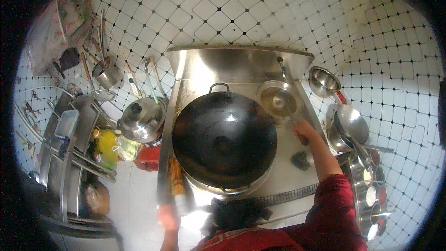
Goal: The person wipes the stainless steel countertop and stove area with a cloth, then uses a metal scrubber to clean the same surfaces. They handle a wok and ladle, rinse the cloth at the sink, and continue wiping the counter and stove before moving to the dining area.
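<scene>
My right hand [304, 130] grips the handle of a ladle [279, 101], whose bowl is in a round metal basin [296, 92] of liquid at the back right of the stove. A large black wok [224, 139] sits on the burner at the centre, with a loop handle at its far rim. My left hand [168, 216] is at the stove's front left corner, near the pale handle end of a bamboo wok brush [176, 177]; its fingers are blurred, and I cannot tell if it holds anything. A dark scouring pad or cloth [301, 160] lies right of the wok.
A lidded steel pot [142, 118] stands left of the stove. On the right are a steel bowl [324, 81], a perforated strainer [352, 123] and several seasoning containers [371, 195]. A steel backsplash [240, 63] rises behind the wok. A sink unit [71, 167] stands far left.
</scene>
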{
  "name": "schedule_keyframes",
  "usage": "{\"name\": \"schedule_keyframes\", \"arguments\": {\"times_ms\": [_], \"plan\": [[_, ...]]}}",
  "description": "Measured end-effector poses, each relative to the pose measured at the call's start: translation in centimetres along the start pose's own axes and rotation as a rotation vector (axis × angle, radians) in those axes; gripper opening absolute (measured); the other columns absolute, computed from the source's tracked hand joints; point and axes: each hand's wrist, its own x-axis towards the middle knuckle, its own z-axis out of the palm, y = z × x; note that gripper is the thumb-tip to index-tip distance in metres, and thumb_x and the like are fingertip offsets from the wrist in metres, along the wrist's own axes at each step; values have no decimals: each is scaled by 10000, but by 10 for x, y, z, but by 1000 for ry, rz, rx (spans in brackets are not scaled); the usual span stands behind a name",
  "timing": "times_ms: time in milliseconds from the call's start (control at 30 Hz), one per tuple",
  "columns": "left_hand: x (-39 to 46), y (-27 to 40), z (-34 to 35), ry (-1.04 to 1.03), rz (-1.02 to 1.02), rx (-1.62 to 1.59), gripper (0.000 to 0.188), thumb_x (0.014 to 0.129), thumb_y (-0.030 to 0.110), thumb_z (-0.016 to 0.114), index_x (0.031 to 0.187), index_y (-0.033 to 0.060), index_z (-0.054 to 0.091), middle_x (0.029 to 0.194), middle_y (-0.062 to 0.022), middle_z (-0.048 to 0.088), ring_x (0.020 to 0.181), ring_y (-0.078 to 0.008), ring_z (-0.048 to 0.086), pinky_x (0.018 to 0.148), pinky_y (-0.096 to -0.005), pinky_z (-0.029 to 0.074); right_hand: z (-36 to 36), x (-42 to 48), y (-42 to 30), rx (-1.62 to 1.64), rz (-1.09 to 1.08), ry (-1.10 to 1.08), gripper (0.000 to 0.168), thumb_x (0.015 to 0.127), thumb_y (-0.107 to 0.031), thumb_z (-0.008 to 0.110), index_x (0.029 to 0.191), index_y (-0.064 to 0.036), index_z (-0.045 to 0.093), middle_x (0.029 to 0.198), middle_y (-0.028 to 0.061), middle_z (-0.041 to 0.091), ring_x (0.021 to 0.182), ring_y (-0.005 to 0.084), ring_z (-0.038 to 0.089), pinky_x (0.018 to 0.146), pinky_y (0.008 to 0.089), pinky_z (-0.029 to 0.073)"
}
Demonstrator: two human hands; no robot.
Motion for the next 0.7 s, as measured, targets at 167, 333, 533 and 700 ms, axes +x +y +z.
{"name": "schedule_keyframes", "arguments": {"times_ms": [167,333,533,700], "plan": [[4,5,-6,51,33,-36,70,639,9,513,693,52,505,688,-143,478,682,-343,467,604,-433,363,-2,1,0,650,161,-210,137,794,-155,584,749,-29,554,574,58,497,423,163,458,392,311,400],[4,3,-1,58,3,-50,83,641,-4,527,691,60,510,690,-131,485,687,-330,476,602,-423,367,-19,-19,-28,991,34,-480,134,818,-152,544,786,-22,541,588,9,475,478,97,459,417,225,389],[9,8,-8,62,-4,-106,84,633,-11,515,679,60,518,685,-137,487,683,-337,475,604,-427,366,-36,-33,-100,1051,148,-452,129,840,-123,515,798,-1,506,600,12,488,506,85,479,408,206,382],[10,5,-7,32,-6,-131,78,619,0,523,665,63,516,676,-138,483,687,-338,477,606,-428,367,-20,-33,-140,720,69,-363,118,819,-100,542,775,5,512,603,23,493,481,99,452,420,214,379]]}}
